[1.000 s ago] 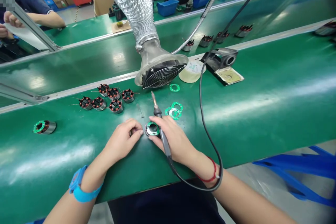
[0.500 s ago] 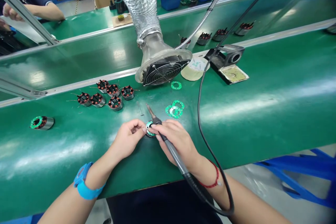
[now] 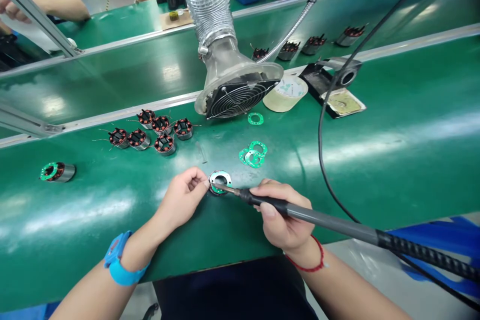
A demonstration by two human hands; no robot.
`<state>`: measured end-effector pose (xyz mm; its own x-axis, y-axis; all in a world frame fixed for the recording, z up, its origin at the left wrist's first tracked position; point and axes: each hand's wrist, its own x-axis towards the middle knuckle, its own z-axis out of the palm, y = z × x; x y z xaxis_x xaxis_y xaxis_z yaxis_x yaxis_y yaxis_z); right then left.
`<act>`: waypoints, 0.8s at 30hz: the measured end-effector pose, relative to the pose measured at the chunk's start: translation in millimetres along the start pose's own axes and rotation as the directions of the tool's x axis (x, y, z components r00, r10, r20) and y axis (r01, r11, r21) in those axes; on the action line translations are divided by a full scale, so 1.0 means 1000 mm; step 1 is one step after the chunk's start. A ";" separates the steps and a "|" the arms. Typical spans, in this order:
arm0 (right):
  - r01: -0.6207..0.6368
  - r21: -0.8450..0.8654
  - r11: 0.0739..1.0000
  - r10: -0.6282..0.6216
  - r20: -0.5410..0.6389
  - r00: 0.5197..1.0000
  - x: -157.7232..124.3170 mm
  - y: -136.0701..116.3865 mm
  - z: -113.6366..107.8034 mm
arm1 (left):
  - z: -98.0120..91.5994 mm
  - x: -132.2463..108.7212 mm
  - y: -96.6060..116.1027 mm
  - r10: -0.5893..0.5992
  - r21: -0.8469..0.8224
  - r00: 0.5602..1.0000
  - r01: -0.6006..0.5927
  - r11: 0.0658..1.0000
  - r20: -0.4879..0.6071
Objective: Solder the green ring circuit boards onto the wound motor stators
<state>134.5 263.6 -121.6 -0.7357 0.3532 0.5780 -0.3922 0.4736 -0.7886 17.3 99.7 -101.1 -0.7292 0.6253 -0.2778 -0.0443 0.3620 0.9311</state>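
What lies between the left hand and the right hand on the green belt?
In the head view, a round green-topped stator lies there; the tip of the soldering iron touches it.

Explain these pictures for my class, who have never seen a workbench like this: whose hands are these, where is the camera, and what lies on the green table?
There is no machine here. A person works with bare hands, and the camera sits on that person's head, looking forward and down. The right hand grips a soldering iron, with its tip at a small round motor part on the green table. The left hand is pinched shut right beside that part; whether it grips a thin wire is unclear. Further back lie loose green rings, a cluster of copper-wound parts, and a fan hood on a silver hose. A co-worker's arm shows at the far bench.
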 end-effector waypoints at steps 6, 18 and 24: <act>0.006 0.016 1.000 -0.006 0.015 1.000 0.000 0.000 -0.001 | 0.000 -0.001 -0.001 0.003 0.061 1.000 -0.002 0.998 -0.011; 0.133 -0.246 0.960 0.011 0.510 0.860 0.027 -0.001 0.015 | 0.003 -0.002 0.009 0.113 0.241 0.993 -0.102 0.965 -0.033; 0.080 -0.319 0.944 0.074 0.442 0.894 0.024 0.005 0.014 | -0.004 -0.001 0.006 0.096 0.152 0.993 -0.085 0.985 -0.067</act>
<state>107.0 262.7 -114.7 -0.9307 -0.0058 0.3657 -0.2527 0.7329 -0.6316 15.2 98.1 -94.3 -0.7739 0.6098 -0.1710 0.1219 0.4084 0.9046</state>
